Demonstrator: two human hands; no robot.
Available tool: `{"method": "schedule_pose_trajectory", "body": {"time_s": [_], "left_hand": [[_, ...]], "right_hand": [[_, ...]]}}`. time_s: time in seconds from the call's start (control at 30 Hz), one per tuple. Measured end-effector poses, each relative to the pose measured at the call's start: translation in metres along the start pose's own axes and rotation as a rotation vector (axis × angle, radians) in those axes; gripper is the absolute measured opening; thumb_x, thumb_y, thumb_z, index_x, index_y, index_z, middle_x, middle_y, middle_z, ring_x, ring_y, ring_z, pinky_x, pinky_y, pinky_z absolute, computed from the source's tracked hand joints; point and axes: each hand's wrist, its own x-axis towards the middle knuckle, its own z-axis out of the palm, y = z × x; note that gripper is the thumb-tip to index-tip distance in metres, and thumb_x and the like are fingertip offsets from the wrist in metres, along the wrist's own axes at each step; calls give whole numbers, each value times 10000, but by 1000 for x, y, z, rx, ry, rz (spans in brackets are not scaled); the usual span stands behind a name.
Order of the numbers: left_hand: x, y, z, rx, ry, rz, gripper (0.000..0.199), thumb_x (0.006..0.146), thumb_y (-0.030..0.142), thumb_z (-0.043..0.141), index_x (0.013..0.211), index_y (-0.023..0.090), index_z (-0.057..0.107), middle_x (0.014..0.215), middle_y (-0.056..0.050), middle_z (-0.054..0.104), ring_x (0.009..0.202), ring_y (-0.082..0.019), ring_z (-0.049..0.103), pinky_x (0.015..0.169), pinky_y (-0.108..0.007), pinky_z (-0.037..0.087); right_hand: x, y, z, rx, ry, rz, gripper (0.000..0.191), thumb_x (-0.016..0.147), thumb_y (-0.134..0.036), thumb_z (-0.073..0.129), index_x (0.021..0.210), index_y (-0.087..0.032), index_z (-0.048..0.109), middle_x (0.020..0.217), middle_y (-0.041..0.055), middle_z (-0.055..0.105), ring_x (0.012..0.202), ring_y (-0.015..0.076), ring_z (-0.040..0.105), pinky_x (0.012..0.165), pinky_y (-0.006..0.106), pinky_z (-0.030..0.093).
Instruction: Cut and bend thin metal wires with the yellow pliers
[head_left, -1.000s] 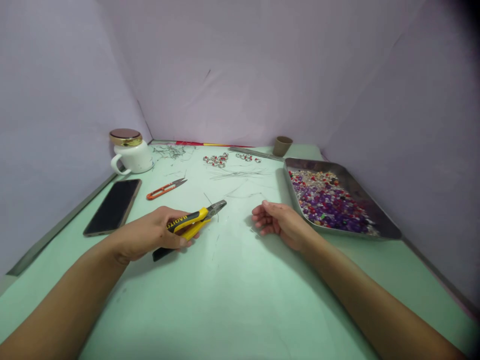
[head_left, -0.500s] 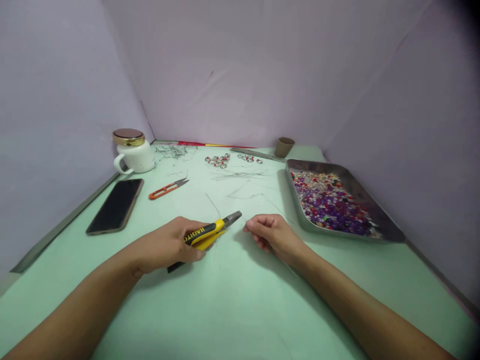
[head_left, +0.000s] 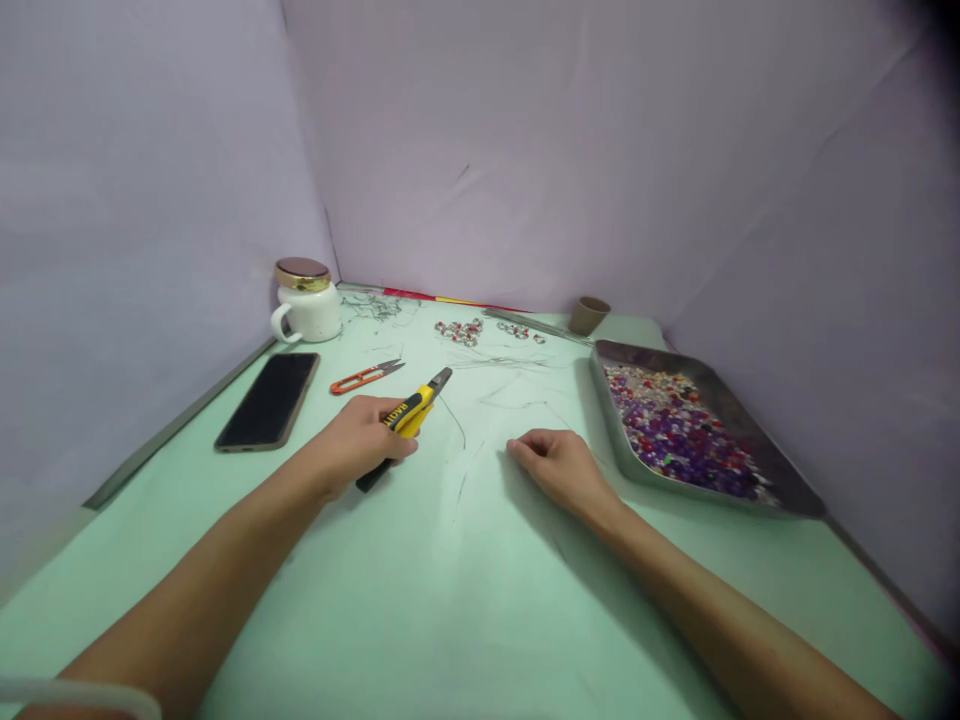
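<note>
My left hand [head_left: 367, 437] is wrapped round a pair of pliers [head_left: 411, 412] with yellow and black handles. Their metal jaws point away to the right, just beyond the thread snips [head_left: 367, 376] with the orange handle. My right hand [head_left: 561, 468] is closed in a pinch near the middle of the table. A thin wire seems to be in its fingertips, with a faint line trailing below the hand; the fingers largely hide it. Between the hands, a curved wire offcut [head_left: 459, 425] lies on the green table [head_left: 420, 600].
At right stands a metal tray [head_left: 626, 455] of mixed beads [head_left: 675, 440]. Small beaded rings [head_left: 460, 331], loose wires [head_left: 502, 361] and a brown cup [head_left: 589, 316] are toward the back. A phone [head_left: 270, 400] and a lidded white mug [head_left: 311, 312] sit at left.
The view has shifted, so the table things appear farther right. My left hand has carried the pliers away from my right hand, forward and left. The right hand keeps its pinch.
</note>
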Motion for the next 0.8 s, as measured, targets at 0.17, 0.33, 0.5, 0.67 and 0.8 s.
{"method": "schedule_pose_trajectory", "body": {"time_s": [0.17,0.33,0.5,0.67,0.8], "left_hand": [[3,-3,-5,-15,58,0,108,570,229,606,642,181,540,586,18,495,553,-140,481,503,-259,321],[7,-5,-5,-79,135,24,143,542,233,626,661,172,577,611,-6,543,591,-175,538,523,-290,383],[10,-8,-6,-178,229,18,234,543,222,640,767,172,595,681,-17,566,655,-181,563,558,-294,414],[12,-11,-6,-212,266,1,277,536,210,655,804,164,602,692,-30,572,643,-178,560,563,-302,418],[11,-11,0,-223,181,10,207,548,230,656,733,153,601,682,-30,568,627,-165,548,562,-299,423]], "right_hand": [[15,-10,-5,-190,17,-73,212,723,-313,495,711,-193,669,683,37,666,620,172,559,555,262,354],[27,-33,3,-255,19,-136,184,726,-256,482,739,-200,657,712,37,668,647,168,562,559,254,349],[41,-47,-4,-300,31,-178,176,730,-283,494,728,-208,653,736,46,667,660,176,559,543,257,334],[32,-25,-35,-314,39,-72,210,714,-349,519,626,-187,619,577,39,614,514,159,509,472,264,309],[2,-8,-33,-258,-105,-45,232,697,-409,549,647,-196,627,560,25,604,517,155,509,475,259,325]]}}
